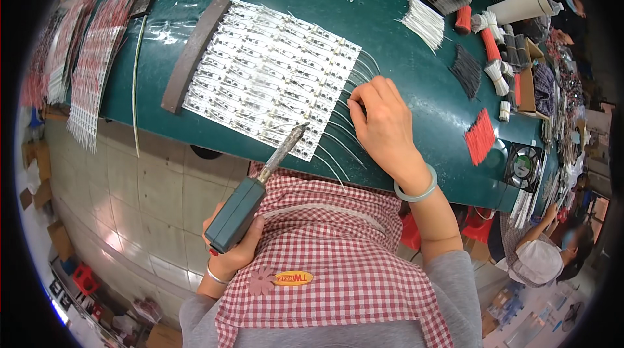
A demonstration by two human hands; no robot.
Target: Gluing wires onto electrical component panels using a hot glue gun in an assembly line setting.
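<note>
A white panel of small circuit boards (266, 81) lies on the green table, with rows of fine wires across it and several thin pale wires (344, 138) sticking out past its right edge. In my left hand (246, 248) is a soldering gun (237, 213) with a boxy dark green body. Its metal tip reaches over the panel's lower right part; whether it touches cannot be told. My right hand (385, 120), a pale bangle at its wrist, is closed in a pinch at the panel's right edge, on a thin wire largely hidden by the fingers.
A dark bar (195, 55) lies along the panel's left edge. Wired strips (97, 68) lie at the far left. To the right are white (424, 22), black (466, 70) and red wire bundles (480, 137), and a small fan (523, 166). Another person (536, 257) sits at lower right.
</note>
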